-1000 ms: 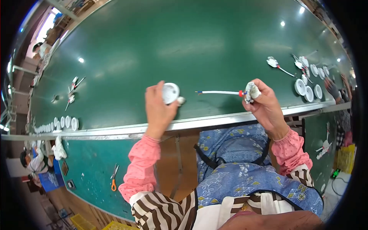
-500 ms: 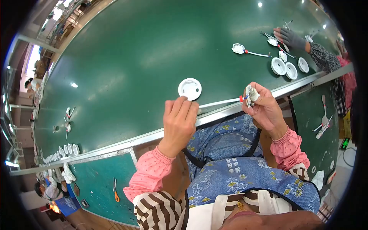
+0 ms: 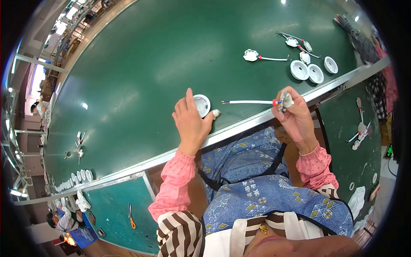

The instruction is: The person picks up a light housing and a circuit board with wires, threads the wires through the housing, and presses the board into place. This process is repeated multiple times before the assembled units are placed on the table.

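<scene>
My right hand (image 3: pixel 295 112) pinches a small white lamp-holder-like part (image 3: pixel 286 102) above the table edge. From it a white cable (image 3: pixel 252 102) with a red collar (image 3: pixel 275 103) runs left, ending in bare coloured wire tips. My left hand (image 3: pixel 190 120) is open around a round white cup-shaped cover (image 3: pixel 202 106) on the green table, its fingers along the far left side and its thumb at the near right. A pale wrap (image 3: pixel 216 113) covers the thumb tip. The fingers hide the cover's left part.
Several white cups (image 3: pixel 299 70) and wired white parts (image 3: pixel 251 55) lie at the right. A co-worker's gloved hand (image 3: pixel 346 23) is beyond them. A row of cups (image 3: pixel 81 175) stands at the left; scissors (image 3: pixel 132 218) rest on the lower table. A metal rail (image 3: pixel 239 127) edges the worktop.
My left hand has come off the cable's end and spread around the white cover. The cable now sticks out freely from my right hand. The co-worker's hand has drawn away from the wired parts.
</scene>
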### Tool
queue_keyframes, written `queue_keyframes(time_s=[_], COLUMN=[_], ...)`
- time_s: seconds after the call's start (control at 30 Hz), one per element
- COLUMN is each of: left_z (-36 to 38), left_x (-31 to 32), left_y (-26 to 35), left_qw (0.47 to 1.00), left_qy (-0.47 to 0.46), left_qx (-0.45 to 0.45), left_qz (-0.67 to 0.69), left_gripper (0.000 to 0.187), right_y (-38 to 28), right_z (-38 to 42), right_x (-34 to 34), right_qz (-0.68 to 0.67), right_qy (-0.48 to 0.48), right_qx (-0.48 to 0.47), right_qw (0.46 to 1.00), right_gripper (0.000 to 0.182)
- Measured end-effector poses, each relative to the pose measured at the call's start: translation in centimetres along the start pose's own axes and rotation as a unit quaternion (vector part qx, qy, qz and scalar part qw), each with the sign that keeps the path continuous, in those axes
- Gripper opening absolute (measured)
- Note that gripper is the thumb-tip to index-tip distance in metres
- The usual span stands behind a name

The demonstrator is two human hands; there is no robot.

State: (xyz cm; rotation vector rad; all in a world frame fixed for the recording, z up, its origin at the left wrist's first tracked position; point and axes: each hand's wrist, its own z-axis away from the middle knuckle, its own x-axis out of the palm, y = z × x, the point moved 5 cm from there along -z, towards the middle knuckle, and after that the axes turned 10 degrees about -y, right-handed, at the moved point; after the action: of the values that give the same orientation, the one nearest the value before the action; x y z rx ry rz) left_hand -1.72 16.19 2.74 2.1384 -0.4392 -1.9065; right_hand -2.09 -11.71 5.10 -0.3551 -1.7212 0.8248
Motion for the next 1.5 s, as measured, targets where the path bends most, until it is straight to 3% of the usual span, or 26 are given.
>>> queue_keyframes(time_s=[0.03,0.13,0.17,0.27,0.3,0.4,0.47,0.53,0.63,0.83,1.2,1.3,1.4,1.5], left_z=[-0.6,-1.4,-1.4,-1.1,-0.7,1.2,3.2,4.1,2.8,1.8,2.3,2.6,2.8,2.7], left_x=[0.5,0.3,0.0,-2.6,-3.6,-3.0,-1.7,0.4,2.8,2.6,1.0,0.0,-1.0,-2.2], left_y=[0.1,1.8,2.3,3.5,3.5,1.1,2.2,3.3,3.2,3.0,4.4,6.1,8.0,8.9], left_qw=[0.999,0.981,0.966,0.965,0.969,0.993,0.997,0.995,0.998,0.995,0.979,0.969,0.943,0.925], left_qy=[-0.009,-0.136,-0.196,-0.166,-0.138,-0.048,-0.051,-0.033,0.030,-0.015,0.012,-0.014,-0.024,-0.035], left_qx=[-0.012,0.138,0.168,0.200,0.198,0.103,0.036,0.015,-0.004,0.026,0.143,0.170,0.181,0.189], left_qz=[0.032,-0.026,0.015,-0.047,-0.045,0.015,0.047,0.095,0.055,0.095,0.145,0.178,0.277,0.328], left_gripper=[0.090,0.093,0.097,0.098,0.098,0.095,0.093,0.094,0.092,0.077,0.079,0.078,0.076,0.077], right_y=[-0.2,-1.3,-1.6,-1.8,-1.7,-1.7,-1.1,-0.5,0.3,0.6,0.9,1.7,0.5,-0.3], right_z=[0.1,1.0,1.2,1.6,1.7,1.7,1.2,0.6,-0.1,-0.3,0.2,0.0,-0.4,-0.4], right_x=[0.3,-0.1,-0.3,-0.7,-0.6,0.2,0.8,1.5,2.0,2.0,2.6,3.9,5.7,6.3], right_qz=[-0.004,0.041,0.056,0.097,0.094,0.141,0.165,0.202,0.236,0.276,0.325,0.430,0.586,0.621], right_qy=[0.006,0.044,0.046,0.058,0.024,0.002,-0.012,-0.024,-0.048,-0.095,-0.100,-0.086,-0.062,-0.064], right_qx=[-0.002,0.011,0.020,0.037,0.032,0.036,0.040,0.062,0.087,0.082,0.084,0.054,-0.054,-0.088], right_qw=[1.000,0.998,0.997,0.993,0.995,0.989,0.985,0.977,0.967,0.953,0.937,0.897,0.806,0.777], right_gripper=[0.014,0.020,0.020,0.021,0.013,0.017,0.020,0.023,0.019,0.013,0.008,0.010,0.015,0.018])
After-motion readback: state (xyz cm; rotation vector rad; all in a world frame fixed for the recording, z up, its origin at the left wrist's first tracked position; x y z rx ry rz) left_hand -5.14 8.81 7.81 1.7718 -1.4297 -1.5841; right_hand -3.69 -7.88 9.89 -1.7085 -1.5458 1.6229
